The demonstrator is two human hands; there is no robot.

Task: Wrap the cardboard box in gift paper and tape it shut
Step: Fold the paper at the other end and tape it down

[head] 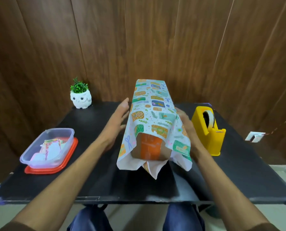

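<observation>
A long cardboard box lies lengthwise on the black table, pointing away from me. Patterned gift paper covers its top and sides; the near end is uncovered and shows orange tape. Loose paper flaps hang around that end. My left hand is beside the box's left side with straight fingers, a small gap between them and the paper. My right hand lies flat against the paper on the right side. A yellow tape dispenser stands right of the box.
A clear plastic tub with paper scraps sits on an orange lid at the left. A white owl pot with a green plant stands at the back left. A wood-panelled wall rises behind the table. My knees show below the front edge.
</observation>
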